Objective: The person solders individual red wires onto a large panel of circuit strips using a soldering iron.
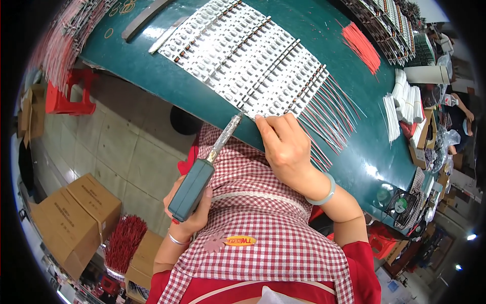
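Observation:
My left hand (202,212) is wrapped round the dark green handle of a soldering gun (192,188). Its long metal barrel points up and away, and the tip meets the near edge of a white circuit board panel (243,55). At that same near corner, just right of the tip, my right hand (287,147) is closed, thumb and fingers pinched low against the panel. What they hold is too small or hidden to make out. Thin red and dark wires (329,114) fan out from the panel's right side across the green table (136,63).
Red wires (360,48) lie bundled at the far right, with white wire bundles (405,101) nearer. Stacked boards (382,25) stand behind them. A small fan (400,205) sits at the right edge. Left on the floor are a red stool (71,96) and cardboard boxes (76,223).

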Available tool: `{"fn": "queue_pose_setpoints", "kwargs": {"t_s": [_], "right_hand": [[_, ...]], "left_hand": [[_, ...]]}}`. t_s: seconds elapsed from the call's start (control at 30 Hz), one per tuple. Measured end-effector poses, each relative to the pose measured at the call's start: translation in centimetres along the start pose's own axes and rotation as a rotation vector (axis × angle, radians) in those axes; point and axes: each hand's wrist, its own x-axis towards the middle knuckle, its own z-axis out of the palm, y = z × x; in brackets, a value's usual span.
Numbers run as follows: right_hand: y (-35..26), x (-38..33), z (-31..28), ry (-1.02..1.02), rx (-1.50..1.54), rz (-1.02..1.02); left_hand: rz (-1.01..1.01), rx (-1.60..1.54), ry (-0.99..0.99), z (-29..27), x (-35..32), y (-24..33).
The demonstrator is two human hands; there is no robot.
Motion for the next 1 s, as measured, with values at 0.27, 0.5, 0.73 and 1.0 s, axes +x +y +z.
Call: {"fn": "queue_pose_setpoints", "kwargs": {"t_s": [0.27,0.5,0.73,1.0], "right_hand": [[0.0,0.1,-0.1,-0.025,-0.008,-0.002],[-0.1,0.1,-0.2,-0.027,-0.02,-0.005],[-0.2,0.0,-0.1,-0.026,-0.032,0.002],[0.1,0.0,0.1,0.074,-0.035,-0.021]], "left_hand": [[0.079,0.053,-0.04,-0.2,1.1,0.9],[0.17,0.116,-0.031,-0.3,2.4,1.9],[0.024,-0.005,0.0,-0.1,0.0,-0.2],[0.017,-0.008,-0.004,0.0,0.1,-0.2]]}}
